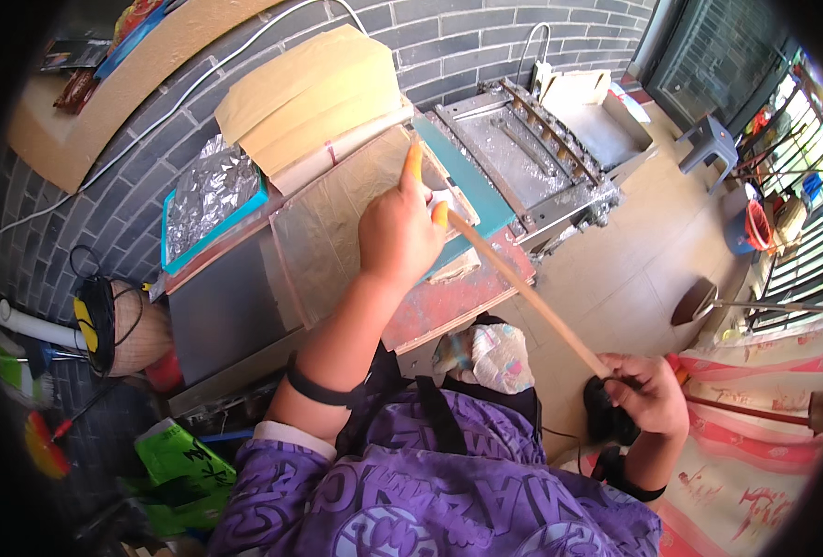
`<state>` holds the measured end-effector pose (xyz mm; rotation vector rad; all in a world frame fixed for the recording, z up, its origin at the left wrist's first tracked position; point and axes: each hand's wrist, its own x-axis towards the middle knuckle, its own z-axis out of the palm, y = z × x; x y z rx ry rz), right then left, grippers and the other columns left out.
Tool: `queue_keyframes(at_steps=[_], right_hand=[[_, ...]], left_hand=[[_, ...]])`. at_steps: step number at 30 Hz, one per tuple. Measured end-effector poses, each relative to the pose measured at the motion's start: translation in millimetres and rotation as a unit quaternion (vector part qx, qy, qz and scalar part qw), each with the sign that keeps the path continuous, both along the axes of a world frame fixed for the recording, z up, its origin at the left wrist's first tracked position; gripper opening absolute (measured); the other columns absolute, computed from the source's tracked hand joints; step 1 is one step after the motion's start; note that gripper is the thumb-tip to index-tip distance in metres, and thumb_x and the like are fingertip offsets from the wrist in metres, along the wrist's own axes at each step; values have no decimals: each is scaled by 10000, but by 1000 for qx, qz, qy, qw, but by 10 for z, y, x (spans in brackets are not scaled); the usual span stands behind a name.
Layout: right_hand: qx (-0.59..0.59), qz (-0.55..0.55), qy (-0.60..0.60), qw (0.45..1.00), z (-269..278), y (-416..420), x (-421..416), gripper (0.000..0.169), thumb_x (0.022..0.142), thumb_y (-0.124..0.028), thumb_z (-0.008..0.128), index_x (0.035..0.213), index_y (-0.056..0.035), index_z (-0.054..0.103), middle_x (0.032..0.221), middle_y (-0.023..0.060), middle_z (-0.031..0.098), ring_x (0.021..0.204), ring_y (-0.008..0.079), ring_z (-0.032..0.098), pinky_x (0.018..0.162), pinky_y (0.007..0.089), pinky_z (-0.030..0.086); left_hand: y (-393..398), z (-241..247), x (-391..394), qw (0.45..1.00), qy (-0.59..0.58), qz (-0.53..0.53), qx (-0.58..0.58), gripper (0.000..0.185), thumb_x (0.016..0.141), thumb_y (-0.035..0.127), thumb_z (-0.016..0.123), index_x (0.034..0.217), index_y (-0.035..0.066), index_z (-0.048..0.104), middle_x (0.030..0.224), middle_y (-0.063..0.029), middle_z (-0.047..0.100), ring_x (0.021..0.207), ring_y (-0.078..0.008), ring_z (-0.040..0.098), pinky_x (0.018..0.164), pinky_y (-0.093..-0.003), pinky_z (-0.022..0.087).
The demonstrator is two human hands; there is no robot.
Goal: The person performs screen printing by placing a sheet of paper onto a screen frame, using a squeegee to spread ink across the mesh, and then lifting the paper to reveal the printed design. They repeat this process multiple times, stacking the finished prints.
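A long, thin tan strip [530, 292] runs taut and slanting between my two hands; its material is unclear. My left hand [401, 226] pinches its upper end beside something small and white [446, 198]. Yellow covers are on that hand's thumb and index finger, and the index finger points away over a translucent sheet [321, 230] on the work boards. At the lower right, my right hand [645, 393] grips the other end between thumb and fingers. Under the strip's upper part lie a teal board [498, 209] and a worn reddish board [460, 299].
Brown paper [314, 97] and a teal tray of crumpled foil [213, 202] stand by the brick wall. A metal frame device [523, 150] is beyond the boards. A grey stool [711, 146] stands on the floor; a patterned red and white cloth [753, 411] hangs at right.
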<state>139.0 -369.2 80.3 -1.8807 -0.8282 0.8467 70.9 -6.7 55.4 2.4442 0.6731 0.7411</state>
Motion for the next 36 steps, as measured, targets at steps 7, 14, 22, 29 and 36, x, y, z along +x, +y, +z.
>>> queue_keyframes(at_steps=[7,14,22,29,36], right_hand=[[24,-1,-7,1000,41,-43,3,339,832,53,586,1168,52,630,637,35,479,550,75,426,493,260,366],[42,-11,-17,999,12,-11,-38,364,798,71,590,1158,49,637,643,58,532,549,100,475,511,270,395],[39,45,-57,997,62,188,-34,374,799,55,602,1167,0,644,676,119,599,567,175,549,551,305,439],[16,59,-45,997,59,371,9,373,815,45,601,1182,-12,636,713,152,628,603,174,578,589,315,467],[37,14,-8,999,-87,562,-22,331,847,41,595,1171,-15,637,694,99,608,604,115,525,572,291,445]], left_hand=[[196,-126,-90,981,-129,-4,-147,665,818,28,708,1400,-14,390,858,-101,695,729,-167,676,669,-303,541],[290,-88,-88,975,-150,-2,-162,638,831,14,686,1390,-54,386,880,-109,695,738,-155,671,687,-290,535],[250,-101,-9,980,-115,-12,-161,609,862,-63,631,1408,-22,365,914,-114,658,777,-106,640,698,-231,519],[215,-146,-3,971,-150,-52,-180,562,872,35,667,1368,-33,411,882,-104,681,752,-133,647,716,-267,519],[216,-171,-174,972,-165,-4,-166,413,939,32,600,1304,-70,436,954,-128,681,837,-114,634,762,-227,482]])
